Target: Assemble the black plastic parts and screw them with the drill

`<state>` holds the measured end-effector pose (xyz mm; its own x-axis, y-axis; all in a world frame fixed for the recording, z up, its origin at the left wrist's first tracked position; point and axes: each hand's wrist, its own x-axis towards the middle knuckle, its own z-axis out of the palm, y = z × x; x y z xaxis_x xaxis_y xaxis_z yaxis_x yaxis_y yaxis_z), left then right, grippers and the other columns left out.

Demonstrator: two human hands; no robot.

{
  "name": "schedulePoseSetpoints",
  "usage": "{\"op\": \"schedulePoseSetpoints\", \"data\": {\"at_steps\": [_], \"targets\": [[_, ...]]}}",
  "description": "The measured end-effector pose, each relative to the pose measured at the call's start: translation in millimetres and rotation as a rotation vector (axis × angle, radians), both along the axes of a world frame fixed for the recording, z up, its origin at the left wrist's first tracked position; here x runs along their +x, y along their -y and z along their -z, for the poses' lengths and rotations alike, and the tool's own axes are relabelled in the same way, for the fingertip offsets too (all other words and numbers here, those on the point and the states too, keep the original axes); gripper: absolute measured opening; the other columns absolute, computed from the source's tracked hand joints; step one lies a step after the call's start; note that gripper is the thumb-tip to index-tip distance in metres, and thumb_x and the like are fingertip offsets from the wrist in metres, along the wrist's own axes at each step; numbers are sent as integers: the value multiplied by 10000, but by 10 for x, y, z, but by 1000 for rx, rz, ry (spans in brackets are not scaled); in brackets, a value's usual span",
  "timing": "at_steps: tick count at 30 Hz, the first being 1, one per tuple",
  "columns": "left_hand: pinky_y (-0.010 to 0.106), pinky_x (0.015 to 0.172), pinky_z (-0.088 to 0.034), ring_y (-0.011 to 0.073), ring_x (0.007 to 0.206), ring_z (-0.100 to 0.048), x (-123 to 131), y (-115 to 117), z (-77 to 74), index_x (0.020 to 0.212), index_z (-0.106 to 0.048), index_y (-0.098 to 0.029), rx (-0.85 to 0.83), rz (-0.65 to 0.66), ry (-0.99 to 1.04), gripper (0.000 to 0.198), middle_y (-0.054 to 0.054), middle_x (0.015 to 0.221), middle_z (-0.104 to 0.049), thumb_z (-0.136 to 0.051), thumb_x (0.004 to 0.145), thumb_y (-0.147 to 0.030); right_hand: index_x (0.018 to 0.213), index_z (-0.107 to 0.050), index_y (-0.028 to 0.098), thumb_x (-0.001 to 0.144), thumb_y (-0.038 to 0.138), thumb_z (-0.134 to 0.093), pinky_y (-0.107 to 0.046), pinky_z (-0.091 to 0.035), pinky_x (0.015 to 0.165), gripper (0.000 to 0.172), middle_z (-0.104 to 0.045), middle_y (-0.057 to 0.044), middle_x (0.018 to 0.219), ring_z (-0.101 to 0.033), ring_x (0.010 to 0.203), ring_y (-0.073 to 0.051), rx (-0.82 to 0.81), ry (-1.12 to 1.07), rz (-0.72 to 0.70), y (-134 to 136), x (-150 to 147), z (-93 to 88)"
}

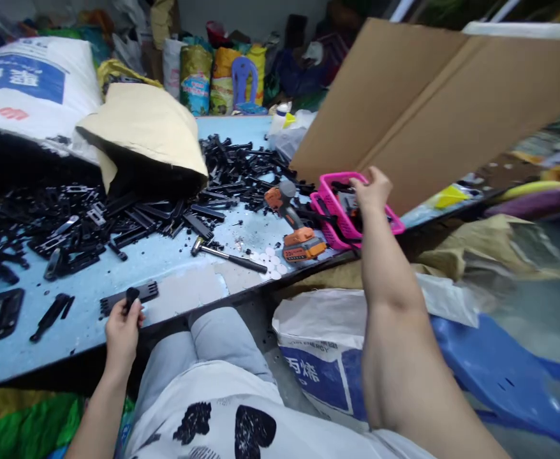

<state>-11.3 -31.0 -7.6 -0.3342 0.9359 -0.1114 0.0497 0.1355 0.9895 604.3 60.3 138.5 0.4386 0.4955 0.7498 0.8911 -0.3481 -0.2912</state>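
Observation:
Near the table's front edge, my left hand (pixel 122 335) pinches a small black plastic part (pixel 131 297). Just behind those fingers lies a flat black slotted strip (pixel 150 290). Stretched out to the right, my right hand (pixel 374 189) is at the pink plastic basket (pixel 325 185), its fingers bent over the rim and the contents. Dark small parts lie in that basket; whatever the right fingertips pinch is hidden. An orange and black cordless drill (pixel 303 243) rests left of the basket. A hammer (pixel 232 257) with a black handle lies farther left.
Loose black parts (pixel 232 166) cover much of the blue table (pixel 165 255). A tan paper sack (pixel 146 121) lies open at the back left beside a white sack (pixel 83 76). A large cardboard sheet (pixel 404 95) leans behind the basket. A blue plastic stool (pixel 495 370) stands lower right.

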Motion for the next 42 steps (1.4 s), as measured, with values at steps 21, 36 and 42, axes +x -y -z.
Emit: {"op": "schedulePoseSetpoints", "data": {"at_steps": [21,36,42], "targets": [[184,400,-369,62,448,-465,-181,133,-115,1265,-525,-143,42,-36,-58,526,6,714,-594,-516,855,-473,1389,-368,217,937,456,-368,-246,-501,589,512,-608,-46,962,-582,666,-111,-891,-1191,-1625,145,-4985,1408],[284,739,-479,138,710,-585,-241,-179,-140,1262,-558,-146,166,49,-344,438,42,795,-594,-450,907,-380,1144,-635,266,850,65,-436,-494,-191,1099,408,-571,-33,1263,-390,1269,-228,-955,125,-1587,586,-3953,1213],[265,690,-471,104,596,-542,27,-79,-95,1238,-576,-168,159,113,-252,417,32,809,-588,-466,900,-385,1438,-297,117,820,471,-581,-476,-423,838,766,-471,-236,1267,-481,1085,-356,-860,-66,-760,444,-4296,1393]]}}
